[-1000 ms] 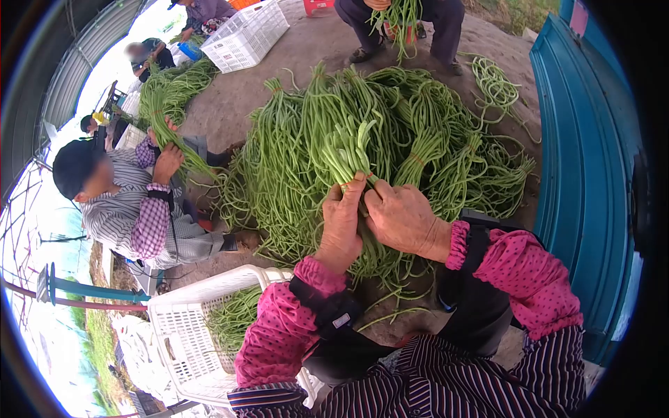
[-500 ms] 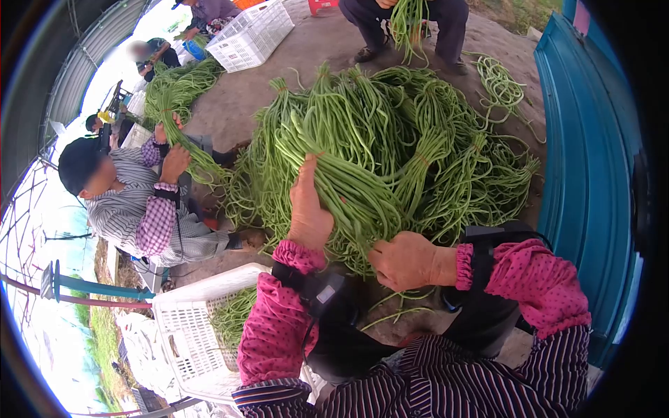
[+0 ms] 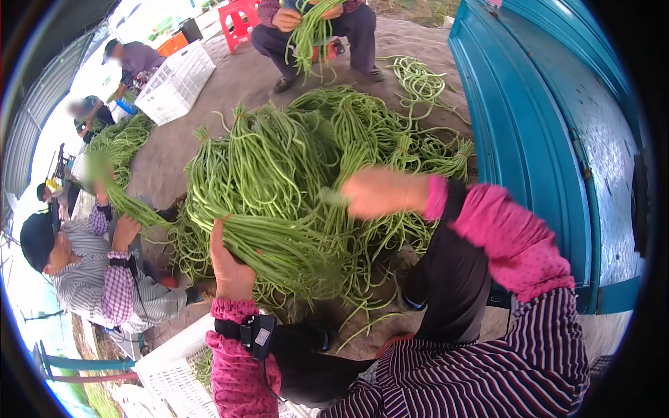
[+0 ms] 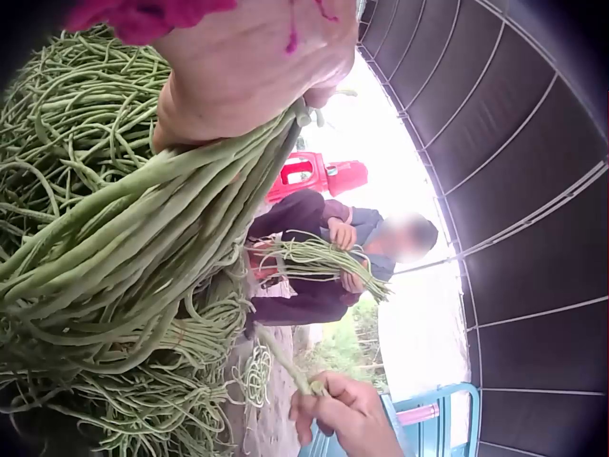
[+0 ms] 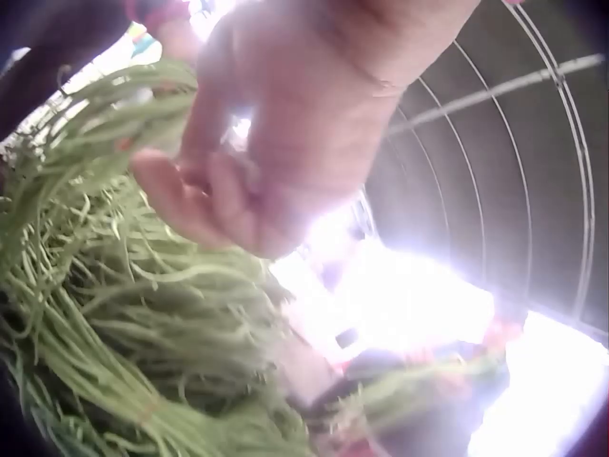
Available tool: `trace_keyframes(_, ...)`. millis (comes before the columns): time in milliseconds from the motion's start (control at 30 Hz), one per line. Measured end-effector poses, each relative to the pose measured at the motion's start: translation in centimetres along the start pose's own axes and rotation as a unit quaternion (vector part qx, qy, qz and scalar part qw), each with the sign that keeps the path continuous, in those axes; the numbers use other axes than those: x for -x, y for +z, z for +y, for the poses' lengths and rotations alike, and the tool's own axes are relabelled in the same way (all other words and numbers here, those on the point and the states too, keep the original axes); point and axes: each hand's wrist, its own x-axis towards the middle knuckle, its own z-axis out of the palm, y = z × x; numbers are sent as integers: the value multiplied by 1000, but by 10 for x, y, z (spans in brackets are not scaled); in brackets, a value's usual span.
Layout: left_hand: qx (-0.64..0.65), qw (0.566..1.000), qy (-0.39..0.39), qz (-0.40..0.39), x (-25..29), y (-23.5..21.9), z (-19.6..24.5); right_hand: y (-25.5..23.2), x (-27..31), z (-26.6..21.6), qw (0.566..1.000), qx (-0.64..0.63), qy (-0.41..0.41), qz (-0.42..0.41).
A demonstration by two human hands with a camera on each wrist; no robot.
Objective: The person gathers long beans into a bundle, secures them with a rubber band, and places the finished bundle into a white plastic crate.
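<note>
My left hand (image 3: 231,272) grips a bundle of long green beans (image 3: 282,240) near its tied end, thumb laid along it. The bundle's loose ends stretch right, over the big pile of long beans (image 3: 251,164). Blurred by motion, my right hand (image 3: 387,193) is above the right side of the pile, apart from the bundle. In the left wrist view its fingers pinch a single long bean (image 4: 284,360) close to one end. The right wrist view shows the right hand's fingers (image 5: 205,205) curled in.
A white crate (image 3: 174,376) stands at my lower left, and a blue metal panel (image 3: 516,160) rises on the right. One person (image 3: 83,272) sits at left with beans; another sits across the pile. Loose beans (image 3: 418,80) lie beyond it. A second white crate (image 3: 178,83) stands farther off.
Both hands were together at the bundle's tied end; the right then slid down along it and has now swung away to the upper right. The left still holds the bundle. The view has turned right.
</note>
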Motion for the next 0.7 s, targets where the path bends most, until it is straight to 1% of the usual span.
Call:
trace_keyframes(33, 13, 1000, -5, 7, 3, 1, 1, -31, 8, 4, 995, 84, 11, 50)
trace_keyframes(67, 16, 1000, 1, 24, 9, 12, 2, -34, -9, 65, 979, 154, 50, 124)
trace_keyframes(100, 7, 1000, 1, 28, 8, 9, 0, -62, 3, 62, 949, 161, 152, 223)
trace_keyframes(133, 15, 999, 0, 29, 16, 19, 1, -84, -2, 74, 908, 188, 195, 321)
trace_keyframes(167, 23, 999, 0, 30, 23, 30, 2, -92, 3, 83, 822, 375, 254, 344)
trace_keyframes(233, 40, 999, -20, -19, 23, 31, 1, -102, 4, 91, 780, 408, 145, 451)
trace_keyframes(267, 41, 997, -19, -61, 25, 32, 3, -99, -2, 88, 815, 345, 105, 453)
trace_keyframes(333, 68, 994, -24, -87, 22, 33, 1, -86, -3, 56, 867, 213, 34, 449)
trace_keyframes(400, 87, 987, -35, -131, 21, 34, 1, -62, 0, 9, 929, 99, -28, 355)
trace_keyframes(433, 95, 984, -36, -144, 22, 37, 2, -49, -5, -3, 944, 24, -94, 315)
trace_keyframes(467, 103, 982, -37, -157, 24, 39, 3, -36, -8, -13, 966, -52, -107, 229)
trace_keyframes(533, 117, 975, -41, -183, 27, 42, 4, -13, -8, -38, 978, -150, -106, 101)
trace_keyframes(567, 115, 976, -36, -183, 28, 41, 3, 2, -10, -44, 972, -178, -131, 83)
trace_keyframes(633, 113, 976, -26, -183, 28, 40, 3, 30, -15, -55, 945, -263, -187, 45)
trace_keyframes(667, 108, 980, -17, -165, 27, 39, 2, 35, -18, -57, 936, -303, -178, 30)
trace_keyframes(700, 109, 980, -23, -164, 27, 37, 3, 41, -22, -60, 924, -342, -170, 15)
